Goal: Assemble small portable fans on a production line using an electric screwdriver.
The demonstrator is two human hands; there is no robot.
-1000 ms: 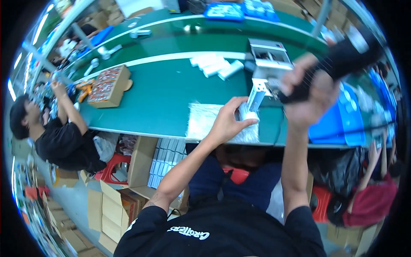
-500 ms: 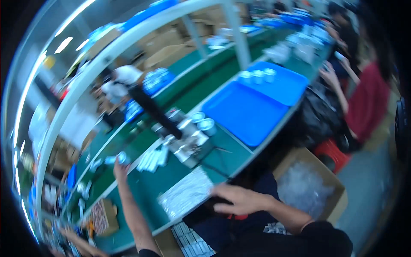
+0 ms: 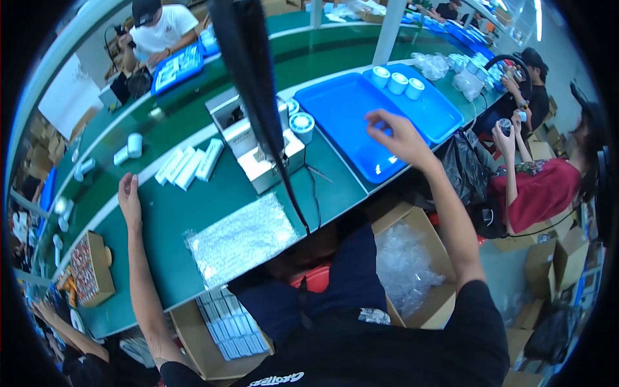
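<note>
While your right hand (image 3: 394, 134) hovers over nearer blue tray (image 3: 332, 109), grip apart, seemingly empty, careless sweep could topple white tubs (image 3: 398, 84); left hand (image 3: 130, 197) looks empty, loose.

White lettering crosses the front of my black shirt (image 3: 400, 351), at the lower edge of the view. Near its hem, a white patch (image 3: 374, 316) bears dark marks too small for me to read. To my left, the white boxes (image 3: 191, 169) carry faint grey print along their sides, and the machine (image 3: 246, 140) beside them shows small, blurred lettering on its pale face.
</note>
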